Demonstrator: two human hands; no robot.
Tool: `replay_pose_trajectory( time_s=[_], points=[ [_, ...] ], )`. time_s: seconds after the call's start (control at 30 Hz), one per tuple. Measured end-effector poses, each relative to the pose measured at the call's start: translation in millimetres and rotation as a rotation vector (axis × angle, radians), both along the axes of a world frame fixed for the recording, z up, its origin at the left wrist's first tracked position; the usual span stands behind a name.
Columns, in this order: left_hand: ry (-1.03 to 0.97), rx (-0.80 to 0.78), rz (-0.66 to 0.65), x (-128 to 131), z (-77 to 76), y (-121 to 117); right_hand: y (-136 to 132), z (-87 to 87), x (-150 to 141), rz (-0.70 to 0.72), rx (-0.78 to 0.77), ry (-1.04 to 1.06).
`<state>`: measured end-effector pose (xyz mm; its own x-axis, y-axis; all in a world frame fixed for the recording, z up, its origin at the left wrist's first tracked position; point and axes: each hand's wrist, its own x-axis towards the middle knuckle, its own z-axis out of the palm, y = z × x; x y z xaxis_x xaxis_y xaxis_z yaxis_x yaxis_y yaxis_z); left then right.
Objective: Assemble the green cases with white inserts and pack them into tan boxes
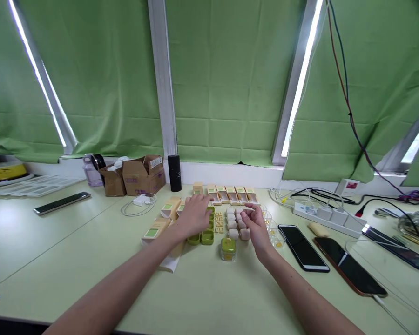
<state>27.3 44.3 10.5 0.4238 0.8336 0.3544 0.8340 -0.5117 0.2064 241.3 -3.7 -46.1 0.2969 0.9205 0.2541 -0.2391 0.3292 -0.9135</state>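
My left hand [194,215] reaches over green square lids or cups [207,237], fingers stretched forward and thumb apart. I see nothing held in it. On the right, my right hand [256,228] is beside rows of pale rounded cubes [232,233], its thumb and fingers bent together. What they pinch, if anything, is hard to make out. Between the two groups lie small yellow pieces [218,223] in rows. A small clear jar with a green lid [228,249] stands in front. Clear cups [277,239] are lined up to the right, partly behind my right hand.
Opened cardboard sleeves [225,195] stand behind, with more small boxes [157,229] at left. Phones [303,248] and a power strip [330,218] with cables lie to the right. Brown cartons [144,176], a black cylinder [174,173] and a white charger [141,200] are at back left.
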Motion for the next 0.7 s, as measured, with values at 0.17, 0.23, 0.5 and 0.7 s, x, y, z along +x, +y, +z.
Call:
replay_pose_trajectory(
  time_s=[0.17, 0.23, 0.5, 0.7],
  points=[
    [0.138, -0.164, 0.100, 1, 5.6, 58, 1, -2.6, 0, -0.004, 0.001, -0.053],
    [0.173, -0.230, 0.123, 6, 2.9, 79, 2, -5.7, 0, 0.005, 0.010, -0.062],
    [0.224, -0.281, 0.222, 33, -20.5, 130, 5, -11.9, -1, 0.045, 0.003, -0.106],
    [0.242, -0.289, 0.250, 42, -33.2, 145, 4, -10.2, -1, 0.049, 0.004, -0.111]
  ],
)
